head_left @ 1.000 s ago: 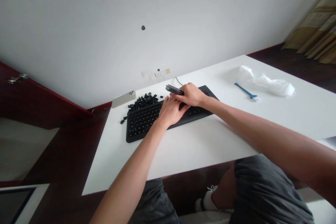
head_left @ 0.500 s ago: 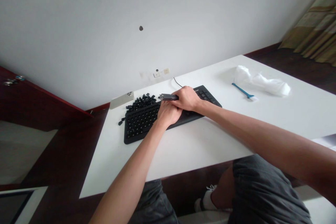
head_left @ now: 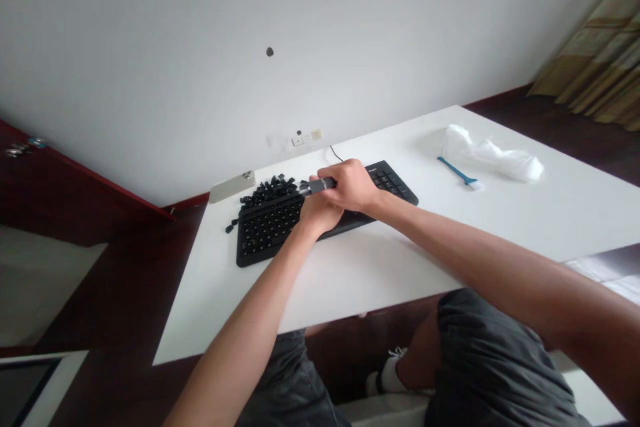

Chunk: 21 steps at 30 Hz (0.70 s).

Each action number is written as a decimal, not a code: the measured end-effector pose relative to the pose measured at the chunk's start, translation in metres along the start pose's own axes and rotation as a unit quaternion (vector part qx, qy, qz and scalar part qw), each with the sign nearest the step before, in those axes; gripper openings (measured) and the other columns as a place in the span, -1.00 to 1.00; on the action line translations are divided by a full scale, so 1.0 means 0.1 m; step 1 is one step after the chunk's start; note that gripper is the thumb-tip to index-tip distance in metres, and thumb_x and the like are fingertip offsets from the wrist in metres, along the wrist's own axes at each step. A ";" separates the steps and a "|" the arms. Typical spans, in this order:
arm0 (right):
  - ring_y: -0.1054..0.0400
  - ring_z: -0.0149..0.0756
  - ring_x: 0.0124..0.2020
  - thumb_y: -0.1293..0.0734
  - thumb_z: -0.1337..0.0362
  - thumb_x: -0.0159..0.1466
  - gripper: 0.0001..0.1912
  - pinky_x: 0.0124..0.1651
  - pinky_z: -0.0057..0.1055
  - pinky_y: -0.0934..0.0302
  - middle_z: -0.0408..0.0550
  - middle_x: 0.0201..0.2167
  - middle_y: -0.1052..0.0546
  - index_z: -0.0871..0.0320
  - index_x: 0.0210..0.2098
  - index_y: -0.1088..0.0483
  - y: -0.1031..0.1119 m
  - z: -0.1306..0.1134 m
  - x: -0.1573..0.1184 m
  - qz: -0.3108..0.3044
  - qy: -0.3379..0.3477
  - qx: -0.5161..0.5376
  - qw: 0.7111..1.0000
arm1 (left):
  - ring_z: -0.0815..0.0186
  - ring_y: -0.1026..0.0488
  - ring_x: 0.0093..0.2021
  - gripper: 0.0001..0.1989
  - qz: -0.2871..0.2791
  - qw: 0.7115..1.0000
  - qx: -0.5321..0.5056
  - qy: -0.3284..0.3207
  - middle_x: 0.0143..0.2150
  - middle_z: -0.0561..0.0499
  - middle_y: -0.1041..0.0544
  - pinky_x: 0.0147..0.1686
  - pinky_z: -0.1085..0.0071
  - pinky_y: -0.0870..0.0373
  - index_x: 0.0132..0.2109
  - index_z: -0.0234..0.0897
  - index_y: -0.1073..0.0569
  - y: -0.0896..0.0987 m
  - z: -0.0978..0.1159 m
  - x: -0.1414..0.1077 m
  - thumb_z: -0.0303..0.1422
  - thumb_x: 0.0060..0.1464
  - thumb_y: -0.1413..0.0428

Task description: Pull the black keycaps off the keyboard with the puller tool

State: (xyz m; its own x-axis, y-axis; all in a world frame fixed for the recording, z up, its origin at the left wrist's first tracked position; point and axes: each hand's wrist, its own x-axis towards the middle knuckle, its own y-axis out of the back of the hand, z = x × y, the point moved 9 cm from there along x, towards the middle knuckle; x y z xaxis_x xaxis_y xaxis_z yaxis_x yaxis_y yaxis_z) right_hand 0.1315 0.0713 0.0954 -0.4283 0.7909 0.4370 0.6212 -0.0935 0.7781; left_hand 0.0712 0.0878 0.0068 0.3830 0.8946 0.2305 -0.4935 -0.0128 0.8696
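Note:
A black keyboard [head_left: 273,225] lies across the white table, its left section stripped of keycaps and its right end still bearing some. My right hand [head_left: 353,185] is closed around a dark grey tool with a metallic end [head_left: 318,185], which points left over the board. I cannot make out the tool's exact kind. Below it, my left hand [head_left: 320,213] rests on the middle of the keyboard, its fingers mostly hidden by my right hand. Loose black keycaps [head_left: 267,193] are heaped along the keyboard's far left edge.
A phone [head_left: 232,187] lies behind the keycaps near the wall. To the right are a blue brush with white bristles [head_left: 457,172] and a crumpled white plastic bag [head_left: 493,155]. A black cable [head_left: 336,153] runs from the keyboard's back toward the wall.
My right hand has rolled into a more upright fist, and the tool has turned in it, showing a different side. The left hand stays under it. The view has shifted slightly.

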 end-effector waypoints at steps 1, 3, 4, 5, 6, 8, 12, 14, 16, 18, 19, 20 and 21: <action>0.00 -0.33 -0.47 -0.22 0.12 0.31 -0.69 -0.31 -0.32 0.07 -0.08 -0.56 -0.32 0.12 -0.52 -0.30 0.02 0.15 0.01 0.011 -0.013 0.002 1.000 | -0.07 -0.43 0.31 -0.71 0.004 1.000 0.010 -0.022 0.24 -0.25 -0.57 0.34 -0.01 -0.31 0.17 -0.28 -0.51 0.02 0.04 0.02 -0.34 0.43 -0.01; 0.02 -0.35 -0.45 -0.25 0.15 0.25 -0.72 -0.32 -0.34 0.07 -0.11 -0.57 -0.28 0.14 -0.53 -0.29 0.14 0.48 0.04 0.056 -0.056 0.002 0.997 | 0.04 -0.47 0.28 -0.72 0.045 0.996 0.020 -0.070 0.21 -0.18 -0.60 0.36 0.06 -0.30 0.12 -0.25 -0.54 0.15 0.09 0.04 -0.35 0.47 0.03; 0.03 -0.36 -0.45 -0.25 0.15 0.25 -0.71 -0.32 -0.35 0.07 -0.12 -0.58 -0.25 0.14 -0.54 -0.29 0.21 0.63 0.05 0.081 -0.079 -0.002 0.994 | 0.08 -0.47 0.28 -0.72 0.073 0.994 0.024 -0.079 0.22 -0.16 -0.59 0.37 0.09 -0.29 0.12 -0.25 -0.55 0.23 0.06 0.04 -0.35 0.47 0.02; 0.02 -0.36 -0.45 -0.26 0.14 0.25 -0.70 -0.32 -0.34 0.08 -0.13 -0.58 -0.23 0.15 -0.55 -0.28 0.26 0.75 0.07 0.097 -0.094 -0.005 0.991 | 0.11 -0.46 0.28 -0.72 0.103 0.991 0.033 -0.074 0.23 -0.15 -0.59 0.39 0.11 -0.27 0.12 -0.25 -0.55 0.33 -0.01 0.05 -0.35 0.47 0.01; 0.02 -0.36 -0.45 -0.27 0.12 0.25 -0.68 -0.32 -0.34 0.08 -0.14 -0.59 -0.20 0.15 -0.57 -0.27 0.30 0.85 0.08 0.106 -0.106 -0.008 0.989 | 0.11 -0.45 0.29 -0.73 0.126 0.989 0.050 -0.060 0.24 -0.16 -0.58 0.40 0.11 -0.25 0.12 -0.25 -0.56 0.42 -0.11 0.05 -0.36 0.46 0.00; 0.01 -0.37 -0.46 -0.28 0.10 0.25 -0.65 -0.33 -0.34 0.08 -0.15 -0.59 -0.16 0.14 -0.59 -0.22 0.32 0.97 0.10 0.104 -0.125 -0.004 0.987 | 0.09 -0.44 0.28 -0.73 0.149 0.985 0.088 -0.025 0.22 -0.17 -0.59 0.40 0.10 -0.25 0.09 -0.26 -0.58 0.57 -0.34 0.05 -0.36 0.46 -0.01; 0.02 -0.40 -0.49 -0.27 -0.01 0.30 -0.53 -0.36 -0.33 0.09 -0.17 -0.61 -0.10 0.09 -0.61 -0.09 0.20 1.05 0.12 0.053 -0.145 0.032 0.988 | 0.05 -0.48 0.21 -0.73 0.146 0.979 0.127 0.055 0.12 -0.17 -0.63 0.35 0.09 -0.29 0.08 -0.29 -0.60 0.71 -0.82 0.04 -0.38 0.43 -0.03; 0.00 -0.40 -0.52 -0.27 -0.06 0.31 -0.48 -0.37 -0.33 0.08 -0.18 -0.63 -0.10 0.08 -0.61 -0.06 0.11 1.05 0.12 0.016 -0.147 0.049 0.988 | 0.04 -0.48 0.21 -0.73 0.125 0.978 0.145 0.086 0.13 -0.17 -0.62 0.34 0.09 -0.29 0.08 -0.28 -0.61 0.68 -0.98 0.04 -0.40 0.40 -0.05; -0.01 -0.40 -0.53 -0.28 -0.09 0.32 -0.46 -0.38 -0.33 0.07 -0.18 -0.64 -0.12 0.08 -0.61 -0.07 0.03 1.05 0.11 -0.015 -0.146 0.060 0.987 | 0.04 -0.48 0.22 -0.72 0.102 0.976 0.157 0.108 0.16 -0.15 -0.62 0.34 0.10 -0.29 0.10 -0.25 -0.62 0.63 -1.06 0.03 -0.40 0.37 -0.08; -0.03 -0.39 -0.53 -0.28 -0.09 0.33 -0.46 -0.38 -0.33 0.07 -0.18 -0.64 -0.13 0.08 -0.61 -0.11 -0.03 1.04 0.11 -0.035 -0.142 0.060 0.987 | 0.03 -0.48 0.22 -0.72 0.085 0.976 0.160 0.119 0.17 -0.13 -0.61 0.34 0.10 -0.29 0.11 -0.22 -0.62 0.59 -1.09 0.03 -0.37 0.36 -0.10; -0.04 -0.38 -0.53 -0.28 -0.08 0.34 -0.47 -0.38 -0.32 0.06 -0.17 -0.64 -0.15 0.09 -0.60 -0.13 -0.05 1.04 0.11 -0.041 -0.140 0.057 0.988 | 0.02 -0.48 0.22 -0.72 0.081 0.976 0.160 0.121 0.18 -0.13 -0.61 0.34 0.10 -0.29 0.11 -0.22 -0.62 0.58 -1.09 0.03 -0.36 0.36 -0.10; -0.05 -0.38 -0.53 -0.28 -0.07 0.34 -0.49 -0.37 -0.32 0.06 -0.17 -0.64 -0.16 0.09 -0.60 -0.15 -0.07 1.04 0.11 -0.044 -0.137 0.052 0.988 | 0.02 -0.47 0.22 -0.71 0.079 0.977 0.158 0.122 0.18 -0.13 -0.61 0.34 0.09 -0.29 0.12 -0.21 -0.62 0.58 -1.08 0.03 -0.35 0.36 -0.10; -0.05 -0.37 -0.53 -0.28 -0.05 0.35 -0.50 -0.37 -0.32 0.06 -0.17 -0.64 -0.18 0.09 -0.59 -0.16 -0.08 1.05 0.11 -0.043 -0.135 0.046 0.989 | 0.01 -0.47 0.22 -0.71 0.080 0.977 0.157 0.123 0.19 -0.13 -0.60 0.34 0.09 -0.29 0.12 -0.21 -0.62 0.59 -1.07 0.03 -0.35 0.36 -0.10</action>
State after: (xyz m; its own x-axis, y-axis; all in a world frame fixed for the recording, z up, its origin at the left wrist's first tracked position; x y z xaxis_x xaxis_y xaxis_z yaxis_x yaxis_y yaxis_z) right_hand 0.1906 0.1441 0.0472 -0.2992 0.9275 0.2240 0.6523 0.0275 0.7574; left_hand -0.0408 0.1374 0.0117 0.1026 0.9493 0.2973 -0.2533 -0.2641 0.9307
